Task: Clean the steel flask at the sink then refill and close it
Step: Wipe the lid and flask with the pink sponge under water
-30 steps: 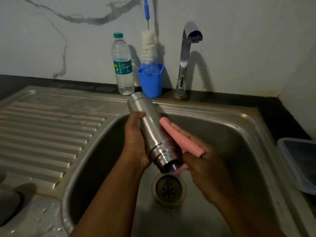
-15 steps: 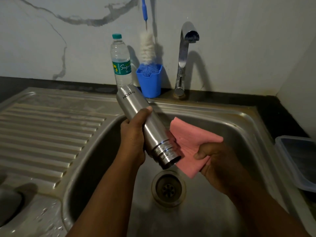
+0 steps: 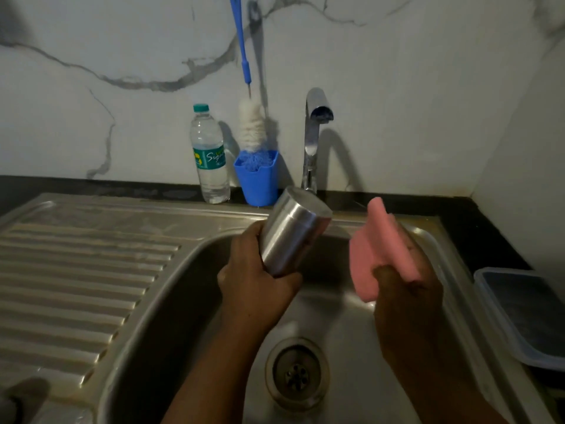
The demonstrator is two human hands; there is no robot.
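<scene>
- The steel sink [image 3: 171, 301] takes up most of the view, with its ribbed drainboard to the left of the basin and the round drain [image 3: 296, 374] in the basin floor
- The dark desk [image 3: 489, 228] runs behind the sink and along its right side, under a white marbled wall
- A clear plastic container [image 3: 526, 316] with a dark inside sits on the desk to the right of the sink
- The chrome tap [image 3: 315, 139] stands at the back edge of the sink, spout facing the basin; no water shows under it
- The left hand [image 3: 256, 276] is over the basin, fingers curled round the lower part of the steel flask [image 3: 293, 234]
- The steel flask is held tilted above the basin, its flat base up and pointing toward the tap; its mouth end is hidden by the hand
- The right hand [image 3: 406, 286] is over the right part of the basin, thumb and fingers pinching a folded pink cloth [image 3: 376, 255], which is apart from the flask
- A water bottle [image 3: 211, 157] with a green label and teal cap stands behind the sink, left of the tap
- A blue cup [image 3: 260, 185] between bottle and tap holds a bottle brush [image 3: 252, 127] with white bristles and a blue handle
</scene>
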